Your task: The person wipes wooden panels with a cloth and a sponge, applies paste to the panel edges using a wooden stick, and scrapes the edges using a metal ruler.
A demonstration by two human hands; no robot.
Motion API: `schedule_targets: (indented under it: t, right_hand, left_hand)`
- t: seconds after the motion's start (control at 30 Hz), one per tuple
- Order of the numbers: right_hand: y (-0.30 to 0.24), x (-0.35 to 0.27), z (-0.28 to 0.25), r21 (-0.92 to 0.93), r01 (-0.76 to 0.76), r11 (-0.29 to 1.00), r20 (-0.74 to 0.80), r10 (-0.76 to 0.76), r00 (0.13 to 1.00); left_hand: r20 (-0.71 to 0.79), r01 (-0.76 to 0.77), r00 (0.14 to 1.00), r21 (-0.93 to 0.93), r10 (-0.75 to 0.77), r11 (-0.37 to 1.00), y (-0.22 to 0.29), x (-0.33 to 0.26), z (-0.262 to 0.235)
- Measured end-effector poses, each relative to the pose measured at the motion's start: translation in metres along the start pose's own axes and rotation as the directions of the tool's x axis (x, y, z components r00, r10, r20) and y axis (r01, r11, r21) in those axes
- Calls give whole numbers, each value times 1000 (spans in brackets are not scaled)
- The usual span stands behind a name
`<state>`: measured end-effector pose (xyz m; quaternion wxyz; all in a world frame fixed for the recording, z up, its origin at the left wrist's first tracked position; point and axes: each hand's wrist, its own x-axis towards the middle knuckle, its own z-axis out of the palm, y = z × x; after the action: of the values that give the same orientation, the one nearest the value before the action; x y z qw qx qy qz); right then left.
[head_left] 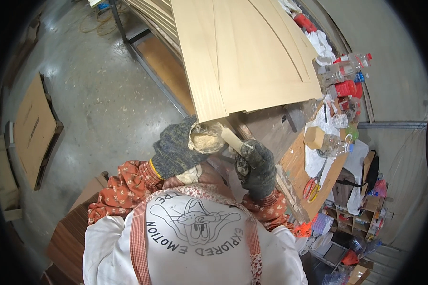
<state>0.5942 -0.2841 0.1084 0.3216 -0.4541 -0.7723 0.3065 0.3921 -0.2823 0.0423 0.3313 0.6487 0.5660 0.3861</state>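
Observation:
My left hand (176, 146), in a dark knitted work glove with a yellow cuff edge, is closed round a small tub of cream-coloured putty (207, 142). Dried paste crusts the tub's rim. In my right hand (255, 167), also in a dark, paste-smeared glove, is a pale putty knife (231, 139). Its blade points up and left, at the tub's right edge; whether it touches the paste I cannot tell. Just beyond both hands lies a cream door panel (257, 57) with curved grooves, its near edge close above the tub.
More panels (157, 19) are stacked behind on a dark metal rack (152, 78). At right, a wooden bench (295, 161) carries scissors (313, 187), a clear plastic bottle (335, 145) and rags. A cardboard-topped pallet (35, 130) lies on the floor at left. Shelving (352, 218) stands at lower right.

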Motion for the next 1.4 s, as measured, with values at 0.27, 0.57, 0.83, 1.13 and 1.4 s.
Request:
schedule_targets:
  t: [0.27, 0.57, 0.83, 1.13, 1.4]
  right_hand:
    - [34, -27, -13, -303, 163, 939, 114, -134, 984]
    - [34, -100, -57, -440, -21, 898, -209, -80, 975]
    - [-1, -186, -61, 46, -507, 861, -482, 463, 744]
    - [4, -191, -126, -358, -237, 903, -558, -4, 830]
    - [35, -175, -154, -293, -156, 943, -528, -24, 849]
  left_hand:
    - [224, 20, 971, -407, 78, 913, 14, 8, -1]
    - [210, -286, 920, -213, 329, 934, 44, 11, 25]
    - [414, -356, 822, -162, 391, 920, 140, 24, 59]
    - [527, -147, 835, -63, 158, 987, 194, 65, 122]
    - [225, -353, 879, -288, 421, 890, 235, 122, 163]
